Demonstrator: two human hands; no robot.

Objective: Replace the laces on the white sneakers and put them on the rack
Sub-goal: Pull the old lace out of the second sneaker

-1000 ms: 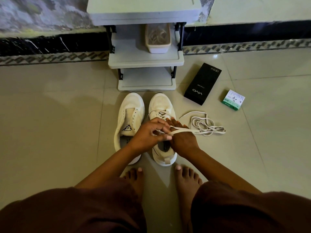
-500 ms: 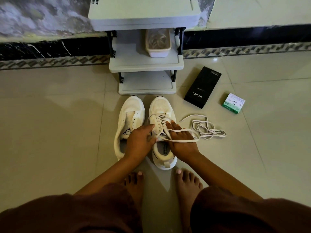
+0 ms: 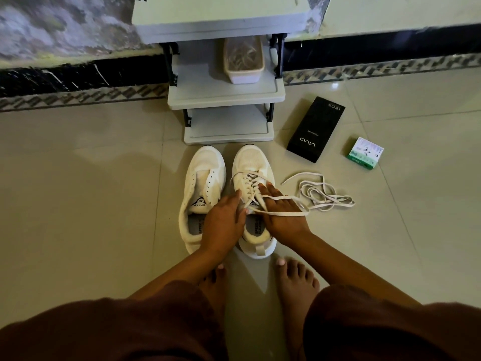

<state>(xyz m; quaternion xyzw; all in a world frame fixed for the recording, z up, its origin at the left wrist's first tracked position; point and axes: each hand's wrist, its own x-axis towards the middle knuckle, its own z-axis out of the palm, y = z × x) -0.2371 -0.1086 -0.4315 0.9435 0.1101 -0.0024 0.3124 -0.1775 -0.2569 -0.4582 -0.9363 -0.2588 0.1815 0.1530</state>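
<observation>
Two white sneakers stand side by side on the tiled floor in front of the grey shoe rack [image 3: 226, 89]. The left sneaker [image 3: 205, 168] has bare eyelets. The right sneaker [image 3: 251, 162] carries a white lace [image 3: 250, 178] through its eyelets. My left hand [image 3: 223, 222] reaches across to the right sneaker's tongue and pinches a lace strand at the thumb. My right hand [image 3: 282, 214] lies flat against that sneaker's right side, fingers straight, with a loop of the lace draped over its back. A loose lace [image 3: 325, 196] lies bundled on the floor to the right.
A pale plastic tub [image 3: 243, 61] sits on the rack's middle shelf; the bottom shelf [image 3: 229, 126] holds nothing. A black phone box [image 3: 316, 128] and a small green-and-white box [image 3: 364, 153] lie on the floor to the right. My bare feet [image 3: 296, 285] are just behind the sneakers.
Both hands have come down from pulling the lace taut above the right sneaker and now lie low on it. The lace has slackened into a loop over my right hand.
</observation>
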